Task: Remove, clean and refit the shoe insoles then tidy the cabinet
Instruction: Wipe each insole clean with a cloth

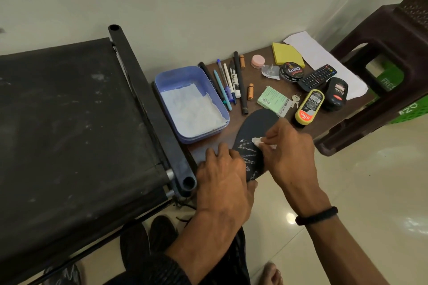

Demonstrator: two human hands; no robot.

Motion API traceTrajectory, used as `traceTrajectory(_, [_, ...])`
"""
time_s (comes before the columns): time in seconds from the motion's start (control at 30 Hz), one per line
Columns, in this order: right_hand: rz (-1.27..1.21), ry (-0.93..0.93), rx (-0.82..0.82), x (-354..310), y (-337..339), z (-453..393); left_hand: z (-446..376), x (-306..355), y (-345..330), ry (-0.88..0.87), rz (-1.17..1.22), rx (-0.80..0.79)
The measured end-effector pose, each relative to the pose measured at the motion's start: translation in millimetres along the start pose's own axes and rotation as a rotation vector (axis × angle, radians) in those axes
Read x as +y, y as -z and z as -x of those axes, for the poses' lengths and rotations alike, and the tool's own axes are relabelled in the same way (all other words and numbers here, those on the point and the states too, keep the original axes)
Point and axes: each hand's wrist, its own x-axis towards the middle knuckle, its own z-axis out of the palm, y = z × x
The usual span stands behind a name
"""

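A dark insole [253, 133] with a pale stitched pattern lies on the brown table top [213, 146], its heel end over the front edge. My left hand [223, 178] grips that heel end, fingers on top and thumb underneath. A small white wipe [257, 141] is pinched in my right hand [289, 148] and pressed against the middle of the insole. A blue plastic tub [171, 76] lined with white tissue stands just left of the insole. Dark shoes [159, 233] sit on the floor below the table.
A black fabric shoe cabinet [69, 134] fills the left. Pens [225, 85], batteries, a polish tin [291, 71], a remote [317, 76], polish bottles [309, 106], keys and yellow notes [286, 53] lie on the table behind. A brown stool [382, 37] stands right.
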Motion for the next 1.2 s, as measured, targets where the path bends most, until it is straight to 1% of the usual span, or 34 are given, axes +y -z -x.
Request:
traceTrajectory(0.1, [0.003, 0.051, -0.046, -4.2, 2.2, 12.9, -0.6, 0.8, 0.9, 0.012, 0.007, 0.001])
traceTrajectory(0.27, [0.004, 0.064, -0.219, -10.5, 10.0, 25.5, -1.6, 0.1, 0.2, 0.022, 0.007, 0.004])
traceTrajectory(0.33, [-0.011, 0.081, -0.243, -9.9, 11.9, 26.1, -0.8, 0.8, 0.2, 0.029, 0.005, -0.002])
traceTrajectory(0.37, [-0.019, 0.098, -0.228, -9.7, 11.1, 26.6, -0.7, 1.0, 0.6, 0.032, 0.001, 0.001])
traceTrajectory(0.5, [-0.056, 0.144, -0.075, -8.1, 0.6, 19.2, -1.3, 1.7, 3.1, 0.046, 0.003, 0.000])
traceTrajectory(0.57, [-0.079, 0.143, -0.041, -10.2, -5.1, 8.6, -1.4, 2.2, 3.7, 0.047, -0.007, -0.016])
traceTrajectory(0.67, [-0.078, 0.162, 0.034, -13.3, -13.5, -5.7, -3.9, -0.2, 7.9, 0.050, -0.013, -0.079])
traceTrajectory(0.73, [-0.069, 0.175, 0.095, -14.5, -18.8, -10.3, -5.7, -3.4, 10.6, 0.044, -0.014, -0.154])
traceTrajectory(0.8, [-0.063, 0.182, 0.117, -14.2, -22.2, -12.9, -4.2, -7.0, 10.8, 0.051, -0.015, -0.213])
traceTrajectory(0.87, [-0.063, 0.158, 0.078, -13.2, -21.1, -15.6, -0.6, -8.7, 10.1, 0.044, -0.039, -0.200])
traceTrajectory(0.97, [-0.061, 0.135, -0.025, -13.5, -12.2, -14.8, 5.3, -6.8, 8.1, 0.012, -0.050, -0.133])
traceTrajectory(1.1, [-0.010, 0.157, -0.107, -20.7, -3.3, 3.6, 5.5, -6.5, 5.8, 0.037, -0.001, -0.124])
traceTrajectory(1.2, [0.044, 0.142, -0.227, -29.3, 5.3, 17.3, 3.7, -6.0, 4.9, 0.033, 0.001, -0.123])
